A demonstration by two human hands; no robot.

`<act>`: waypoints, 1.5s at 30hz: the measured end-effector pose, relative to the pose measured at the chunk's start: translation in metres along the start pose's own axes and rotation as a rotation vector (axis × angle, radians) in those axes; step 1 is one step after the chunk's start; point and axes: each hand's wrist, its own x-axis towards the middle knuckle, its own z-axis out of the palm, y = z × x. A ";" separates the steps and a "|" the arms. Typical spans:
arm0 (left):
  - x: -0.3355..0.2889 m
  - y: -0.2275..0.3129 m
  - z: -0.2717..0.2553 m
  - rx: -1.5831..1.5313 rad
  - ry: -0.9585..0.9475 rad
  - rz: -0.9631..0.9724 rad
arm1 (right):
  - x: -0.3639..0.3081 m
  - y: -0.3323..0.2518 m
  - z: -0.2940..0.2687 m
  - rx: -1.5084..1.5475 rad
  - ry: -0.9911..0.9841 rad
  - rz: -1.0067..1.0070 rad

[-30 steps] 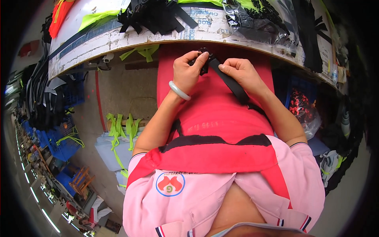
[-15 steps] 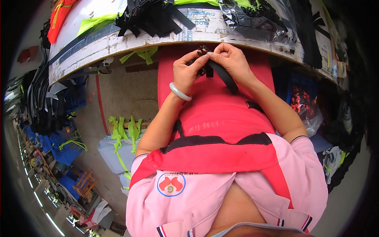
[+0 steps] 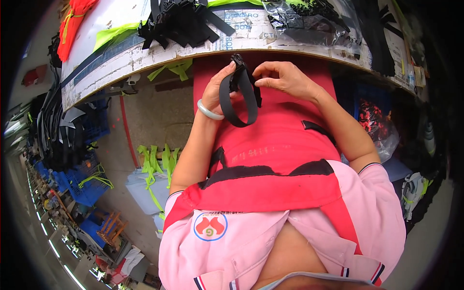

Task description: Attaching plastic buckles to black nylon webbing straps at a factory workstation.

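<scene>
My left hand (image 3: 217,92), with a pale bangle at its wrist, is closed on a black strap (image 3: 246,108) in front of the red apron. The strap hangs down in a loop, and small black pieces, perhaps buckles, bunch at its top by my fingertips. Just right of it is my right hand (image 3: 289,80), fingers loosely curled, with a gap between thumb and forefinger. The right thumb tip is close beside the bunch; whether it touches cannot be made out.
Ahead lies a worn white table edge (image 3: 140,63) with a pile of black straps (image 3: 181,24) and a clear plastic bag (image 3: 314,24) of black pieces. Blue crates (image 3: 84,183) and neon-green strips (image 3: 153,162) are at the left. A bag with red pieces (image 3: 374,125) is at the right.
Both hands were together at the bunch. My left hand has moved slightly left and down with the strap, which now hangs as a loop from it; my right hand has come away, fingers looser.
</scene>
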 end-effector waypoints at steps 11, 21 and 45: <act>0.001 0.004 0.002 0.356 0.066 0.157 | 0.012 -0.014 -0.004 0.085 -0.104 0.080; -0.049 0.038 0.014 0.879 -0.135 0.150 | 0.057 -0.040 -0.048 -0.389 0.252 -0.238; -0.037 0.159 -0.042 0.197 -0.055 0.560 | 0.040 0.009 -0.011 -0.344 -0.348 0.171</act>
